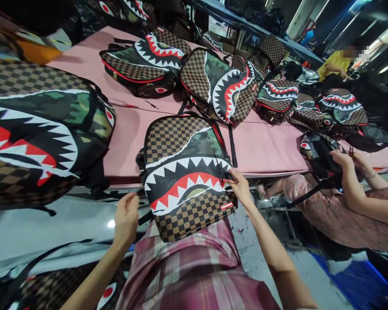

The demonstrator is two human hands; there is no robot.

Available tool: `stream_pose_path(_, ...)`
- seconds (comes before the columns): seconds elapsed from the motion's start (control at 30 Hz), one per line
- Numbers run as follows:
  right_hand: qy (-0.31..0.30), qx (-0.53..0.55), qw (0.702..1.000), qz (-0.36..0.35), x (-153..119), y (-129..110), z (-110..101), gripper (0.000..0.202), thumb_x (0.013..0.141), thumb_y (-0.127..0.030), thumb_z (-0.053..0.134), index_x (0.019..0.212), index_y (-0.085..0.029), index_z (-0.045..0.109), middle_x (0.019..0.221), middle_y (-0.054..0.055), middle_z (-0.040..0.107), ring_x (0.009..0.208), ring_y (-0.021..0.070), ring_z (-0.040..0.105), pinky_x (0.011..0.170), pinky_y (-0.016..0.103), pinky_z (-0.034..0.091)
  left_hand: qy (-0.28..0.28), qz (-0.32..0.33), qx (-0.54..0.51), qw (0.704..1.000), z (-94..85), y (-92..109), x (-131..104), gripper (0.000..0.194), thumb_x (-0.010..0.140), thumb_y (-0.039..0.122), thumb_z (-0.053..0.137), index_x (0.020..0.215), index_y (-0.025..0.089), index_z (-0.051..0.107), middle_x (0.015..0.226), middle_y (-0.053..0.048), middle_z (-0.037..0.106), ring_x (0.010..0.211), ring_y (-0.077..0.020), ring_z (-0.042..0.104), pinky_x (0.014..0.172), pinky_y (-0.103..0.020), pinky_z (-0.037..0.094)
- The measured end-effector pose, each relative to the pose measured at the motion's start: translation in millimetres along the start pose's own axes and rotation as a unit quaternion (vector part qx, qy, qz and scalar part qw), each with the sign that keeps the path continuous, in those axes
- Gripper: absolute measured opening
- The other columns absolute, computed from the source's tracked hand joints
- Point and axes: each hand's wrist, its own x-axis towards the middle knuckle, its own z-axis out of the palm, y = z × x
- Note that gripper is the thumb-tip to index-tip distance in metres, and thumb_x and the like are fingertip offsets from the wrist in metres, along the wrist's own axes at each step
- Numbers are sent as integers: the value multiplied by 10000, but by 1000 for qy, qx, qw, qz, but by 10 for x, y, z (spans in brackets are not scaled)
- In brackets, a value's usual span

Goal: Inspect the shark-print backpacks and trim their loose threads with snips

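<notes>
A checkered backpack point(184, 176) with a camouflage patch and a red-and-white shark mouth leans from the pink table's edge onto my lap. At its right side, my right hand point(239, 187) grips a small dark tool with thin blades, which looks like snips point(222, 174), over the shark mouth. To the left of the backpack, my left hand point(127, 211) is raised with its fingers curled together. Whether those fingers pinch anything is too small to tell.
More shark-mouth backpacks point(220, 86) lie across the pink table point(265, 148), with a large one point(32, 137) close on the left. At the right, a person's hands point(345, 161) work on a dark bag point(321, 157). Another bag point(67, 284) sits low at the left.
</notes>
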Motion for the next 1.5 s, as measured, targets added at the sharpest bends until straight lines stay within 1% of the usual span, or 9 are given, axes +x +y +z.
stream_pose_path(0.17, -123, -304, 941, -87, 213, -215, 131, 427, 782, -347, 631, 1197, -280, 555, 1134, 64, 581, 785, 167, 628, 570, 229, 420, -175, 375, 233, 880, 516, 50, -249, 263, 694, 228, 658, 956, 234, 646, 1258, -86, 564, 1325, -291, 305, 1120, -432, 121)
stream_pose_path(0.37, -161, -373, 907, -113, 37, -67, 125, 385, 823, -175, 551, 1200, -251, 532, 1029, 56, 618, 692, 144, 614, 527, 221, 371, -186, 445, 419, 769, 693, -279, -207, 374, 770, 331, 581, 1129, 226, 591, 1391, -131, 421, 1354, -351, 205, 1089, -562, 24)
stream_pose_path(0.73, -192, -150, 951, -192, -443, 98, 111, 305, 741, -31, 457, 977, -163, 599, 824, 34, 631, 658, 134, 576, 524, 220, 367, -182, 551, 550, 601, 283, -500, 92, 459, 898, 340, 370, 1329, 192, 432, 1389, -127, 429, 1350, -331, 234, 1052, -594, 146)
stream_pose_path(0.83, -205, -83, 959, -178, -819, 169, 86, 367, 725, -28, 436, 1028, -163, 593, 820, 39, 644, 666, 144, 585, 535, 228, 391, -175, 550, 555, 599, 424, -404, 6, 451, 912, 364, 330, 1318, 195, 432, 1338, -124, 493, 1330, -350, 271, 1026, -628, 168)
stream_pose_path(0.97, -180, 77, 976, -100, -850, 247, 68, 309, 766, -71, 438, 964, -189, 644, 785, 23, 656, 670, 133, 606, 578, 225, 441, -147, 514, 511, 673, 1135, -262, -236, 556, 880, 410, 410, 1330, 86, 369, 1329, -186, 478, 1338, -365, 234, 1002, -535, 304)
stream_pose_path(1.1, -18, 72, 995, 73, -246, 526, -143, 261, 868, -276, 428, 966, -182, 650, 773, 28, 659, 689, 159, 609, 626, 258, 466, -154, 487, 505, 696, 1780, -292, -312, 712, 816, 456, 512, 1353, 39, 298, 1406, -221, 360, 1329, -415, 207, 996, -555, 288)
stream_pose_path(1.23, 98, -155, 972, 150, 611, 965, -316, 383, 883, -327, 412, 1200, -144, 525, 1067, 121, 632, 930, 237, 589, 784, 344, 444, -126, 477, 525, 694, 1863, -305, -286, 668, 810, 380, 524, 1335, 20, 320, 1388, -225, 383, 1314, -416, 233, 993, -541, 296)
stream_pose_path(1.37, 50, -241, 963, 111, 1073, 1067, -208, 385, 863, -207, 424, 1232, -130, 506, 1180, 171, 576, 1084, 284, 510, 871, 424, 398, -110, 435, 599, 663, 1885, -150, -394, 570, 774, 220, 495, 1306, 41, 397, 1097, -188, 617, 1059, -334, 544, 847, -440, 431)
stream_pose_path(1.5, 50, -225, 968, -100, 830, 687, -15, 366, 897, -229, 408, 1239, -147, 509, 1286, 145, 516, 1299, 290, 314, 1002, 518, 274, -158, 368, 675, 620, 2000, -13, -438, 583, 767, 157, 425, 1329, 11, 379, 652, -103, 650, 629, -245, 640, 605, -327, 454)
